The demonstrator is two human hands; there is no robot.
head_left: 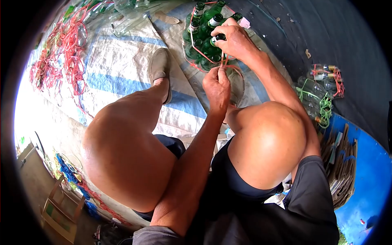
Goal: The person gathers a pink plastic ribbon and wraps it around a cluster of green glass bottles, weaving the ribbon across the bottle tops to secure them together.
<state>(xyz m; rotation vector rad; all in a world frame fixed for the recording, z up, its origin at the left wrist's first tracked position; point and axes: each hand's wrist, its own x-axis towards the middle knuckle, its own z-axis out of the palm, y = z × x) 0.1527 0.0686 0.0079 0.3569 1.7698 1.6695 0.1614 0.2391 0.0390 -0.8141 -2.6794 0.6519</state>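
Observation:
Green glass bottles [206,49] stand upright in a tight cluster, with red plastic string [193,45] looped around the group. My left hand [217,87] is closed in a pinch on strands of this string at the cluster's near side. My right hand [237,43] reaches over the cluster's right side, its fingers curled beside the neck of a bottle [219,37]. What those fingers grip is hidden from view. Strands run taut between the two hands, and a loose loop of string [237,68] hangs to the right of my left hand.
A white and blue woven sheet [122,61] lies under my feet. Tangled red string [71,57] is heaped at left, with clear bottles [128,24] behind it. At right lie clear bottles [314,90] tied with string, and stacked cardboard [339,167]. A wooden chair [61,208] stands lower left.

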